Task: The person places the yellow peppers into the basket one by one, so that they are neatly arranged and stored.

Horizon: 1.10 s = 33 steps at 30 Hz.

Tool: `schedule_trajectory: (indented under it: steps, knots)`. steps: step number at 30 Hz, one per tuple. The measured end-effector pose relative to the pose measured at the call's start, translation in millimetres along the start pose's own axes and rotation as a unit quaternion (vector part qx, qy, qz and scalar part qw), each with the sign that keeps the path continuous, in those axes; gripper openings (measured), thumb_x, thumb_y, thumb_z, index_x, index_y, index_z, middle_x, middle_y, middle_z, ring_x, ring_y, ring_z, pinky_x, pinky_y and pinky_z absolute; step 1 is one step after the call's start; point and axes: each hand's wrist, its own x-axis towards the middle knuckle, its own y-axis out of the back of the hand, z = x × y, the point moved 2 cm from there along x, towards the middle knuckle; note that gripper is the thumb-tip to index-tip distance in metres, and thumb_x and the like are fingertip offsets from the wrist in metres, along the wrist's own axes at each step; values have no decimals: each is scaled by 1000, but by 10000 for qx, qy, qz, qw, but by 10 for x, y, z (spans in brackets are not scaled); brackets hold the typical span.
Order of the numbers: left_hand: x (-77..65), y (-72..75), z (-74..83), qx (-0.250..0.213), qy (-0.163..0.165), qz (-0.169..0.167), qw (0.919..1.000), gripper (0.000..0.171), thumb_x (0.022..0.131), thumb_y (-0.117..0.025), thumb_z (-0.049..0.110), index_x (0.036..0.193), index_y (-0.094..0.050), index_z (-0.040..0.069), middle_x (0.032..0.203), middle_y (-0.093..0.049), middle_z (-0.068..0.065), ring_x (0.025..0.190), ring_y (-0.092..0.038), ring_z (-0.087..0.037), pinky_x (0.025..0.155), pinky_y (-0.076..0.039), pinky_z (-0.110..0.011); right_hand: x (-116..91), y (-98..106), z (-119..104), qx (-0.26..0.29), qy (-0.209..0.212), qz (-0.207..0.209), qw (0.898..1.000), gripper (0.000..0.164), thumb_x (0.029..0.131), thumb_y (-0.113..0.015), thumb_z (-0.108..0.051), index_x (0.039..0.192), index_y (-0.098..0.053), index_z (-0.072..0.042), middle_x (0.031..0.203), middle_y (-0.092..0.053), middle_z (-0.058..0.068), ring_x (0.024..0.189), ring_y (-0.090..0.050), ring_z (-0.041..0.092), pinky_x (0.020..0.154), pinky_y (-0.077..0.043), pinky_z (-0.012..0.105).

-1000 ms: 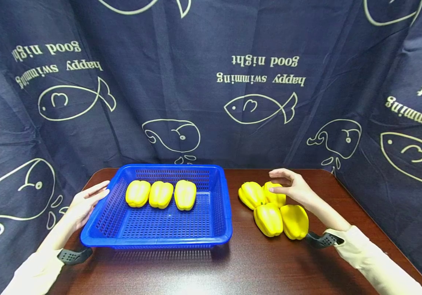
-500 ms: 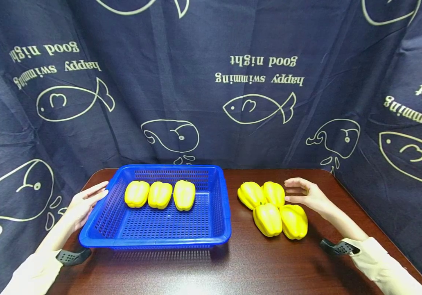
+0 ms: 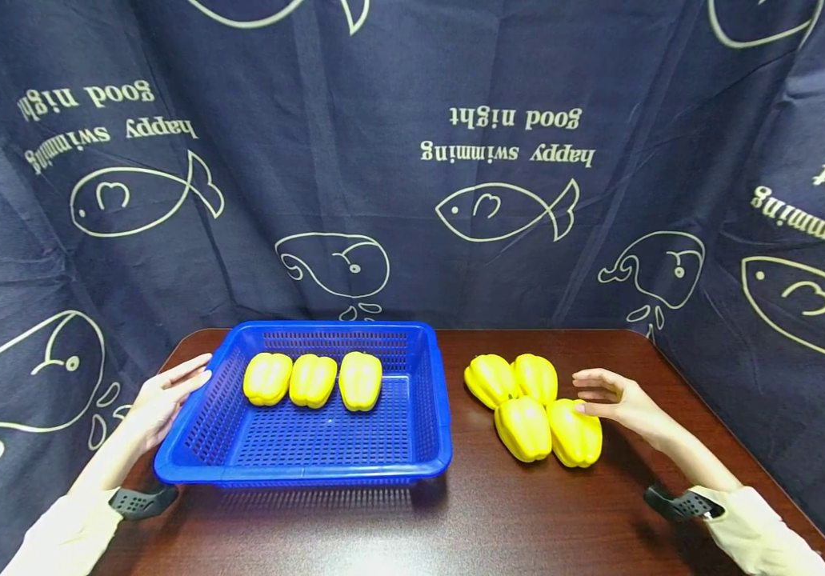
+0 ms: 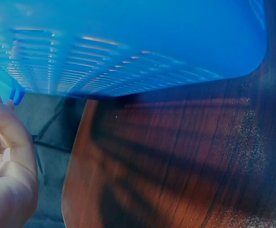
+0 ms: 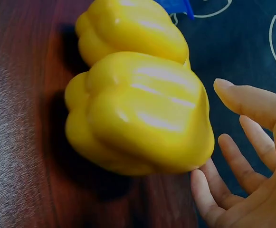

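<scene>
My left hand point(image 3: 158, 406) rests its fingertips and thumb at the left rim of a blue plastic basket point(image 3: 297, 472); in the left wrist view the fingers point(image 4: 7, 123) lie beside the perforated wall. Three yellow bell peppers stand in a row inside: left pepper point(image 3: 268, 379), middle pepper point(image 3: 314, 381), right pepper point(image 3: 361, 382). My right hand point(image 3: 628, 410) hovers, thumb and fingers spread and holding nothing, beside the near right pepper point(image 3: 575, 433) of a cluster on the table. In the right wrist view its fingertips reach the end of that pepper point(image 5: 142, 114).
The cluster's other yellow peppers sit close together: back left pepper point(image 3: 491, 381), back right pepper point(image 3: 535, 378) and front pepper point(image 3: 523, 429). The dark wooden table point(image 3: 513, 520) is enclosed by a navy curtain point(image 3: 398, 160) with fish and whale drawings.
My right hand has drawn back from the back right pepper, moving right and toward me to the near right pepper. My left hand and the basket have stayed in place.
</scene>
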Motion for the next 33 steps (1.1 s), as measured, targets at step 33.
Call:
schedule_trajectory:
  steps: [33]
  knots:
    - [-11,-15,10,-21,16,44,10000,33,99,-52,11,114,-67,37,99,-67,20,85,-66,-1,71,-55,-20,-257,-119,249,436,-389,-347,9977,50,89,-64,-5,135,-46,-5,114,-59,-21,98,-62,1,78,-53,22]
